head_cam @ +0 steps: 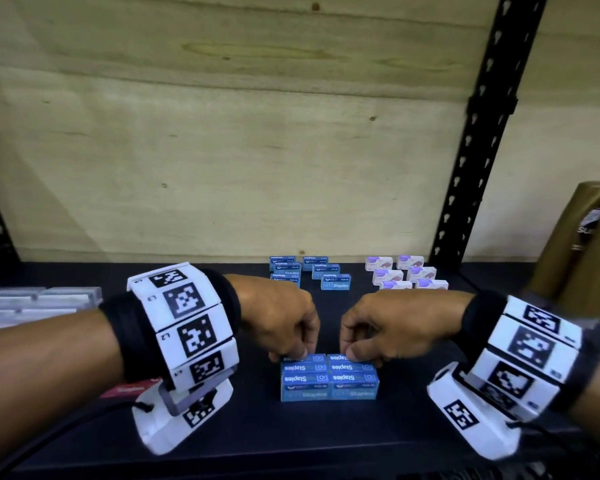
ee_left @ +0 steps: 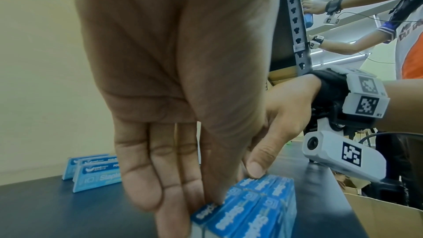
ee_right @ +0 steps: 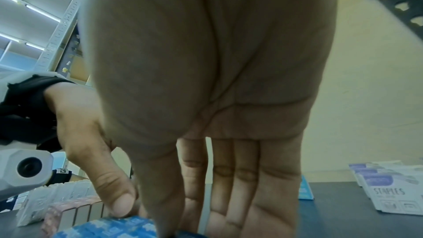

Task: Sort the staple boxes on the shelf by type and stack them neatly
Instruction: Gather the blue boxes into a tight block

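A block of blue staple boxes point(head_cam: 329, 377), two columns of several boxes each, stands on the dark shelf point(head_cam: 326, 438). My left hand point(head_cam: 293, 355) pinches the rearmost box of the left column, thumb on top and fingers down its far side point(ee_left: 194, 200). My right hand point(head_cam: 355, 353) pinches the rearmost box of the right column the same way point(ee_right: 206, 205). The block point(ee_left: 251, 211) shows under both thumbs. More blue boxes point(head_cam: 309, 277) lean in rows at the back. White and purple staple boxes point(head_cam: 406, 275) stand to their right.
Clear plastic cases point(head_cam: 32, 303) lie at the left and a red box point(head_cam: 129, 389) sits under my left wrist. A gold carton point(head_cam: 582, 244) stands at the right beside the black shelf upright point(head_cam: 478, 150). Another person point(ee_left: 400, 24) works at the neighbouring shelf.
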The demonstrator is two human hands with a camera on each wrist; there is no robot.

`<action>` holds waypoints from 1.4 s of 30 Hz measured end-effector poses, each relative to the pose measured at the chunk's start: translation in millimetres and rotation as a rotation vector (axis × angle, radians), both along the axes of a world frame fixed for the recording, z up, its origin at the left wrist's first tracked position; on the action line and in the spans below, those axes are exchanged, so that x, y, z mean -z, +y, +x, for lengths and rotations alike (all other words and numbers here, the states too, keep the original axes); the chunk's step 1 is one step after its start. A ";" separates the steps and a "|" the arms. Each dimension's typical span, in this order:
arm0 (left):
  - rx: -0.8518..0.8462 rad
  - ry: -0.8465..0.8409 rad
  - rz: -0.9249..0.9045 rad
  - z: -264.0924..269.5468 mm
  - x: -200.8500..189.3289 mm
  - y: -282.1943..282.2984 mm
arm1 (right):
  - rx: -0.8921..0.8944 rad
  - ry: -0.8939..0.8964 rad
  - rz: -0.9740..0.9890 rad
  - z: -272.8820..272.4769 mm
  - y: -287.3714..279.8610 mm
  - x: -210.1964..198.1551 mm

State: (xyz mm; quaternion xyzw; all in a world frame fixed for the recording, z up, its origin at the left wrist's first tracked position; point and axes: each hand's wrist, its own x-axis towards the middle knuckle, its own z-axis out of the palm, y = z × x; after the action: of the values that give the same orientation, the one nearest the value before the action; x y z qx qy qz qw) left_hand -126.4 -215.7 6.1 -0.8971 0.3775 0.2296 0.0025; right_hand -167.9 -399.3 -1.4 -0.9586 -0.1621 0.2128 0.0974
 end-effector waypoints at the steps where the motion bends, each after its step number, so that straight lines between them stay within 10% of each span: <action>1: 0.003 0.002 -0.001 0.8 0.6 -1.1 | -0.003 0.003 -0.005 0.7 0.6 0.2; 19: -0.092 -0.492 0.123 90.9 -15.7 5.8 | 0.167 -0.319 -0.221 90.1 -25.1 -17.0; 42: -0.066 -0.389 0.154 129.6 -0.7 -12.9 | 0.155 -0.260 -0.321 130.6 -17.9 0.8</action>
State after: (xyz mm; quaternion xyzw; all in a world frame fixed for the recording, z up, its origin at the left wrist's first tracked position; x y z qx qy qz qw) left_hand 3.2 -228.6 6.8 -0.9336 0.3216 0.0800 0.1365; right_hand -37.3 -417.2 -2.2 -0.9908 -0.0633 0.1025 -0.0620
